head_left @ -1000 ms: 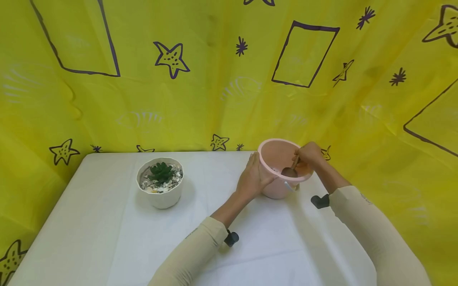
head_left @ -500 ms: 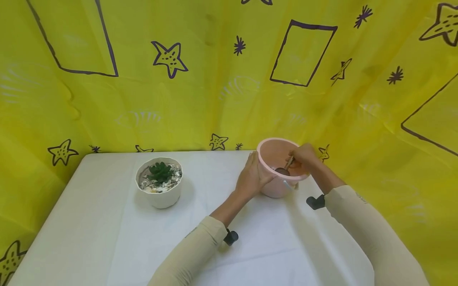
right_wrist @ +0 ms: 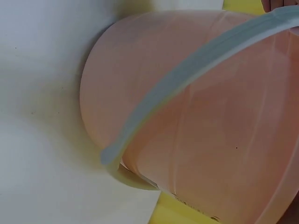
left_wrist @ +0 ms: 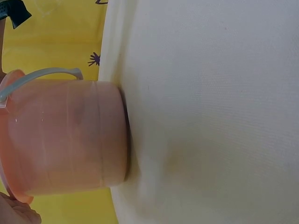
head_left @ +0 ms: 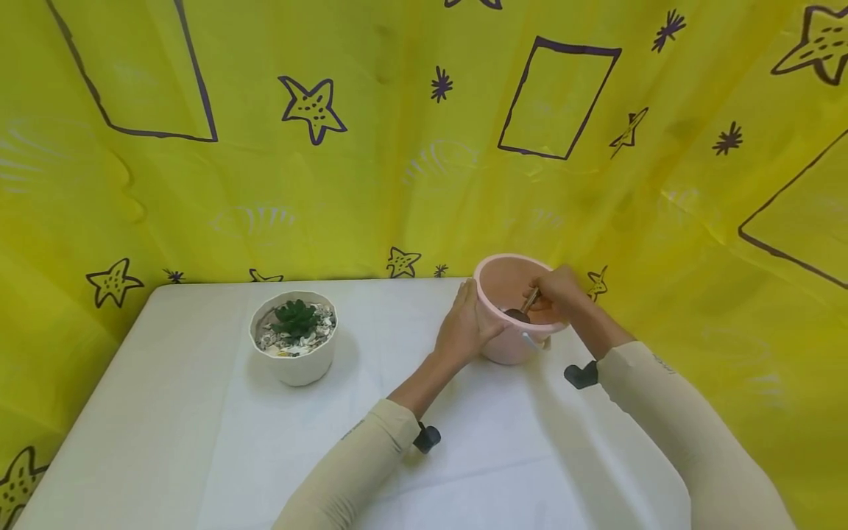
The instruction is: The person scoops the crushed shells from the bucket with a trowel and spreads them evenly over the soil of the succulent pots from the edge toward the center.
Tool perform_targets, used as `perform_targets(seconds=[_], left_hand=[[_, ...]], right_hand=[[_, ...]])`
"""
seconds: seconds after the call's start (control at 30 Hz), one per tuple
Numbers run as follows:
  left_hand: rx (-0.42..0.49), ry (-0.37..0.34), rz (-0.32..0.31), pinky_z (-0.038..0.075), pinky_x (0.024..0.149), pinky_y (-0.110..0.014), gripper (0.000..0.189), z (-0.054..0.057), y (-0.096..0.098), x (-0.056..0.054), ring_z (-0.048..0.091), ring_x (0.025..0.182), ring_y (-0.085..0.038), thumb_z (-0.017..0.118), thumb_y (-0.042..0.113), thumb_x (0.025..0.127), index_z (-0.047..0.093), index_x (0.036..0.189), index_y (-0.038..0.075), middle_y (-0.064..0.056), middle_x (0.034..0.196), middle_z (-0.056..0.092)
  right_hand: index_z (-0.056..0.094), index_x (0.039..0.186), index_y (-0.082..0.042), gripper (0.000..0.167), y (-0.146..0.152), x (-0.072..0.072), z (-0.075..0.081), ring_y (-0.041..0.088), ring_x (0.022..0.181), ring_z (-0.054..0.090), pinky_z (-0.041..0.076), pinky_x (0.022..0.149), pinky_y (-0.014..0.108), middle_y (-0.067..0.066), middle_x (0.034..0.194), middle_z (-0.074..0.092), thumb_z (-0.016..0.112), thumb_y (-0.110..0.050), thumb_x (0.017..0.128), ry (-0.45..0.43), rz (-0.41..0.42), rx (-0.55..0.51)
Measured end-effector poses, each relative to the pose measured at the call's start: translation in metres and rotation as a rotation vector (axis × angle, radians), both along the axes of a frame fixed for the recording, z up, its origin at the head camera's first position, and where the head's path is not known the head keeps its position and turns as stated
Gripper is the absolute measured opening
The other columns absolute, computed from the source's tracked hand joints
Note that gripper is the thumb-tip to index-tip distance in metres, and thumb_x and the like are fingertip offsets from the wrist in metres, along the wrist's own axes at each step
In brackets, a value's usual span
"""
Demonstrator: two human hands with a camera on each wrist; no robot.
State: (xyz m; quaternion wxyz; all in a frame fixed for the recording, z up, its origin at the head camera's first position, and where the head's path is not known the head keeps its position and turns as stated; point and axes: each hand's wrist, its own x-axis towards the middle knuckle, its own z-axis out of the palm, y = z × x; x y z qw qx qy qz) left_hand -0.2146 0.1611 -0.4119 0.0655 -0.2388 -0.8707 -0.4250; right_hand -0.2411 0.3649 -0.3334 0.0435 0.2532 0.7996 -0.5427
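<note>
A pink bucket (head_left: 509,346) stands upright at the table's back right. My left hand (head_left: 461,324) holds its rim on the left, thumb along the front below the rim. In the left wrist view, part of a hand (left_wrist: 17,212) touches the rim. Inside the bucket, my right hand (head_left: 558,288) grips the brown handle of a small scoop (head_left: 519,316) with a dark round head, pointing down and left. The bucket's contents are mostly hidden. A pale grey carrying handle (right_wrist: 187,77) hangs against the bucket's side in the right wrist view.
A white pot (head_left: 301,368) with a green succulent (head_left: 296,318) and pale pebbles stands left on the white-covered table (head_left: 397,486). Right behind the table hangs a yellow curtain (head_left: 371,184) with dark star drawings.
My right hand has moved a little left within the bucket, taking the scoop toward the near left wall. The left hand keeps its hold on the rim.
</note>
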Motion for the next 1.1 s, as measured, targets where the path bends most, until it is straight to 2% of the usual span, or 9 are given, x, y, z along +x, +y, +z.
perform_targets(seconds=[0.13,0.37,0.63,0.73,0.83,1.0,1.1], left_hand=[[0.006,0.005,-0.002,0.036,0.119,-0.041,0.103,0.000,0.001,0.000,0.036,0.152,-0.032,0.084,0.039,0.092,0.025,0.163,-0.005,-0.019,0.167,0.035],[0.004,-0.008,-0.009,0.033,0.120,-0.040,0.102,0.001,0.001,0.000,0.032,0.154,-0.033,0.083,0.039,0.093,0.025,0.163,-0.007,-0.021,0.167,0.033],[0.024,0.025,-0.002,0.040,0.117,-0.040,0.102,0.000,0.001,0.000,0.041,0.149,-0.032,0.085,0.038,0.091,0.027,0.162,-0.007,-0.021,0.165,0.037],[0.021,0.032,-0.006,0.040,0.117,-0.039,0.103,-0.002,0.001,0.000,0.039,0.150,-0.032,0.085,0.038,0.091,0.025,0.163,-0.006,-0.020,0.166,0.036],[0.017,0.036,-0.011,0.041,0.116,-0.039,0.104,-0.004,0.001,0.000,0.039,0.150,-0.031,0.085,0.038,0.091,0.025,0.163,-0.005,-0.019,0.166,0.036],[0.016,0.037,-0.002,0.041,0.116,-0.039,0.103,-0.005,0.001,0.000,0.041,0.149,-0.030,0.085,0.039,0.091,0.026,0.163,-0.005,-0.018,0.166,0.037],[0.018,0.032,0.001,0.040,0.117,-0.038,0.103,-0.003,0.001,-0.001,0.040,0.150,-0.030,0.084,0.040,0.091,0.026,0.163,-0.005,-0.018,0.166,0.036]], right_hand=[[0.061,0.117,0.013,0.021,0.000,0.001,-0.002,0.022,0.065,0.076,0.064,0.069,0.034,0.010,0.078,0.072,0.055,-0.002,0.103,0.007,-0.019,0.000],[0.056,0.116,0.012,0.017,-0.003,0.001,-0.007,0.025,0.069,0.078,0.063,0.075,0.039,0.011,0.077,0.070,0.051,0.002,0.103,0.020,-0.049,-0.133],[0.055,0.111,0.012,0.013,-0.003,-0.002,-0.010,0.022,0.062,0.075,0.063,0.067,0.035,0.013,0.075,0.069,0.047,0.006,0.103,0.061,-0.048,-0.244],[0.052,0.119,0.012,0.018,-0.003,-0.003,-0.012,0.023,0.062,0.075,0.063,0.067,0.036,0.014,0.074,0.069,0.046,0.006,0.103,0.052,-0.069,-0.322],[0.046,0.133,0.011,0.029,-0.002,-0.002,-0.015,0.024,0.064,0.076,0.063,0.069,0.039,0.014,0.075,0.070,0.045,0.006,0.105,0.034,-0.093,-0.368],[0.036,0.150,0.011,0.046,-0.003,-0.002,-0.016,0.025,0.067,0.077,0.062,0.074,0.040,0.013,0.079,0.070,0.047,0.004,0.106,0.020,-0.073,-0.314],[0.038,0.147,0.011,0.044,-0.003,-0.004,-0.014,0.025,0.067,0.077,0.063,0.073,0.039,0.013,0.080,0.072,0.049,0.003,0.105,0.025,-0.067,-0.298]])
